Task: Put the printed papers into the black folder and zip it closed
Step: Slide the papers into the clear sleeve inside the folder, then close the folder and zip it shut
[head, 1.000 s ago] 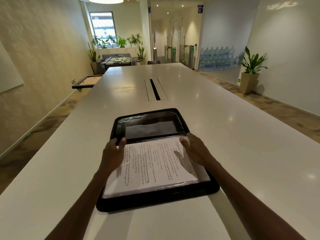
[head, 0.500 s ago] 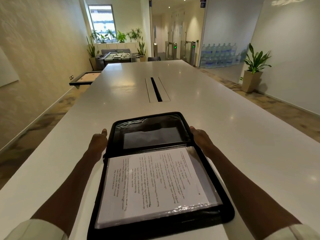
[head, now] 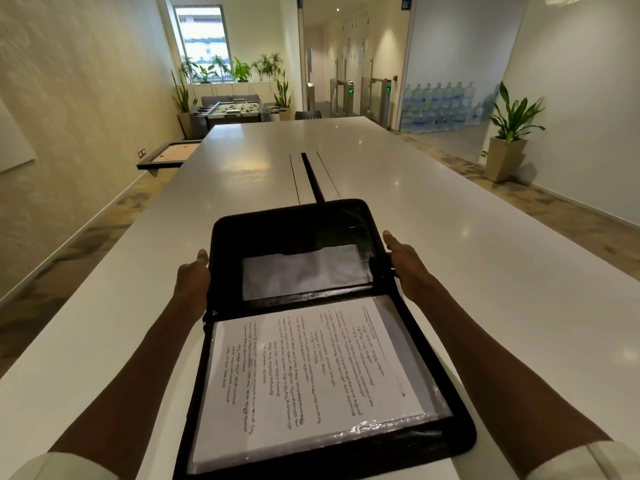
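The black folder (head: 298, 223) lies open on the white table (head: 485, 271), right in front of me. A stack of printed papers (head: 304, 375) rests in its near half, under a clear sleeve. The far half, with a clear pocket, is tilted up off the table. My left hand (head: 192, 278) grips the far half's left edge. My right hand (head: 403, 258) holds its right edge, fingers along the outside.
A dark cable slot (head: 311, 178) runs down the table's middle, just beyond the folder. A potted plant (head: 509, 133) stands by the right wall. A low framed board (head: 169, 155) sits left of the table. Water bottles (head: 440, 105) are stacked at the back.
Both hands left the papers and moved out to the side edges of the folder's far half. That half has risen off the table and tilts toward me.
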### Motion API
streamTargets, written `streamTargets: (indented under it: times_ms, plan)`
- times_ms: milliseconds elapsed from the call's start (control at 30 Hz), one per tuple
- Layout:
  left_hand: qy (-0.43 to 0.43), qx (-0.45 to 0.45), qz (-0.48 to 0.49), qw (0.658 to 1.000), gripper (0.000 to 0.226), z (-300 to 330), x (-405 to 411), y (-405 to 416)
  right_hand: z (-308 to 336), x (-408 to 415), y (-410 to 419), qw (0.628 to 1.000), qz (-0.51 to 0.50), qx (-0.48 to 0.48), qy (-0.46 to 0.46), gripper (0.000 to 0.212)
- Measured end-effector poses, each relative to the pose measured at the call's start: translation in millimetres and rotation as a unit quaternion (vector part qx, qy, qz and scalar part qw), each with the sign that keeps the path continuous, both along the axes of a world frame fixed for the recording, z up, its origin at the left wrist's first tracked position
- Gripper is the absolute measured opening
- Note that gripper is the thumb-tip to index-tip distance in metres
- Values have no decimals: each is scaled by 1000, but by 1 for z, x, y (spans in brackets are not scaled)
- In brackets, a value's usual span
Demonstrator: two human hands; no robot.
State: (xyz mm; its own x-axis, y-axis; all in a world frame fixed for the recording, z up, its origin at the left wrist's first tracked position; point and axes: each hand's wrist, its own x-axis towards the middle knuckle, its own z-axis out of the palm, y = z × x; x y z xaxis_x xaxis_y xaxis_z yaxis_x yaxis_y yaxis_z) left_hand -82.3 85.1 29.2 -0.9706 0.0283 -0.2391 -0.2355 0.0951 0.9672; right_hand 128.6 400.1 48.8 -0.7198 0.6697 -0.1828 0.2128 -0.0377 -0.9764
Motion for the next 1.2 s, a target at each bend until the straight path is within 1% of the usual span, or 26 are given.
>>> streamTargets:
  times_ms: [100, 200, 300, 400, 433, 533, 600, 700, 800, 867, 1000, 1100, 1167, 1200]
  plan:
    - [15, 14, 5, 1000, 41, 15, 8, 1, 9, 3, -2, 1000, -10, -5, 19, 45]
    - [50, 33, 11, 998, 43, 35, 19, 3, 22, 8, -4, 999, -17, -8, 39, 36]
    - [98, 52, 16, 994, 42, 57, 31, 5, 38, 15, -8, 998, -15, 14, 57, 37]
    - [135, 69, 12, 988, 52, 78, 47, 3, 54, 24, -13, 996, -13, 31, 83, 40]
    - [141, 78, 9, 987, 52, 84, 53, 2, 58, 28, -15, 995, -15, 35, 91, 39]
    - [154, 121, -8, 981, 39, 101, 73, -4, 70, 40, -24, 993, -20, 50, 109, 34]
    - [160, 153, -16, 975, 42, 110, 88, -8, 76, 50, -31, 991, -27, 56, 116, 33]
    - [150, 187, -12, 971, 45, 121, 111, -13, 83, 64, -40, 989, -34, 56, 130, 33]
    - [124, 224, -4, 967, 33, 130, 138, -22, 89, 80, -47, 988, -50, 63, 135, 36]
    - [113, 246, -2, 963, 31, 131, 153, -28, 92, 92, -53, 987, -67, 66, 131, 42]
    - [107, 264, 6, 958, 40, 123, 177, -40, 91, 118, -67, 985, -90, 59, 132, 44]
    - [99, 276, 27, 956, 44, 113, 192, -50, 83, 136, -78, 984, -110, 43, 134, 55]
    - [88, 285, 43, 953, 36, 106, 202, -57, 75, 149, -84, 981, -130, 31, 140, 63]
    - [81, 289, 52, 952, 31, 102, 208, -60, 70, 156, -86, 980, -140, 25, 141, 62]
